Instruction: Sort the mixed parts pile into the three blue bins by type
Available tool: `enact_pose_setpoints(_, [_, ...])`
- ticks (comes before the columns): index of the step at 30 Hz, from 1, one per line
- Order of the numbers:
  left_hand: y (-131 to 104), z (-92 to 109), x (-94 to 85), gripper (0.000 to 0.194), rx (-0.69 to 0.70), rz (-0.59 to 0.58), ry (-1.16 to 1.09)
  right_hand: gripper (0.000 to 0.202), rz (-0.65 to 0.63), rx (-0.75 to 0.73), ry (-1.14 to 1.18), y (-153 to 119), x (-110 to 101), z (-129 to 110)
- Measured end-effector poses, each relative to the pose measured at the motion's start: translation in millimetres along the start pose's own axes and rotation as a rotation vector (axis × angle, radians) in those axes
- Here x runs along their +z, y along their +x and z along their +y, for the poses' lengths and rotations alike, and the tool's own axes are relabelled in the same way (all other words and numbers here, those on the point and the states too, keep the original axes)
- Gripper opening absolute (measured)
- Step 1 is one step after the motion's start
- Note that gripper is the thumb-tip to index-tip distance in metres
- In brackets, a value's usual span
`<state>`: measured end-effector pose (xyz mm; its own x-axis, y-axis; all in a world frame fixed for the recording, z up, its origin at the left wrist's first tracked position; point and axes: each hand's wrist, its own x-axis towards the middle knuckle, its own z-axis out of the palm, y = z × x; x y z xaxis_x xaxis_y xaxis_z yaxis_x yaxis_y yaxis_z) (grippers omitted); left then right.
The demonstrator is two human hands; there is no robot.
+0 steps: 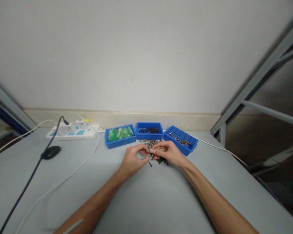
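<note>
My left hand (pixel 134 159) and my right hand (pixel 169 152) meet fingertip to fingertip over the table, both closed in a pinch. Whatever sits between the fingers is too small and too covered to name. Just beyond and beneath them lies a loose pile of small metal screws (pixel 150 142), partly hidden by the hands. Dark screws (pixel 163 160) lie under my right hand, and a single dark screw (pixel 150 164) rests below the fingertips. Behind the pile, the middle blue bin (pixel 149 136) holds dark screws, and the right blue bin (pixel 191 150) holds shiny metal fasteners.
The left blue bin (pixel 120 143) contains green-and-clear plastic packets (pixel 120 133). A white power strip (pixel 88 134) with plugs stands at the left, near a black round object (pixel 51 152). Cables cross the left tabletop; a white cable (pixel 217 146) runs right. Metal frames flank the table (pixel 146 208).
</note>
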<state>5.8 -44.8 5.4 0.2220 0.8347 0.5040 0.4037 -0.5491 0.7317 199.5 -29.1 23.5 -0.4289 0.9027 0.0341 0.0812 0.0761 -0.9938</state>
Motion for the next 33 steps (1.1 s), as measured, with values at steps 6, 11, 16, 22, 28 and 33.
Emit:
enact_pose_setpoints(6, [2,0,-2.1,0.001,0.001,0.004,0.003,0.035,-0.052,0.026,0.063,0,0,-1])
enact_pose_setpoints(11, [2,-1,-1.8,0.003,0.024,0.008,0.014,0.034,-0.011,0.046,0.124,1,-3,0])
enact_pose_setpoints(16, [-2,-5,-2.2,0.012,0.141,-0.146,0.163,0.033,0.232,0.023,0.296,5,-7,-1])
enact_pose_setpoints(22, [-5,-11,0.3,0.012,0.194,-0.259,0.259,0.033,0.227,0.091,0.420,6,-9,-7])
enact_pose_setpoints(28, [-1,7,-21.4,0.014,0.125,-0.419,0.409,0.041,0.220,0.111,0.544,7,-10,-5])
enact_pose_setpoints(33, [0,18,-38.8,0.028,0.047,-0.601,0.466,0.039,0.314,0.078,0.507,14,-8,-2])
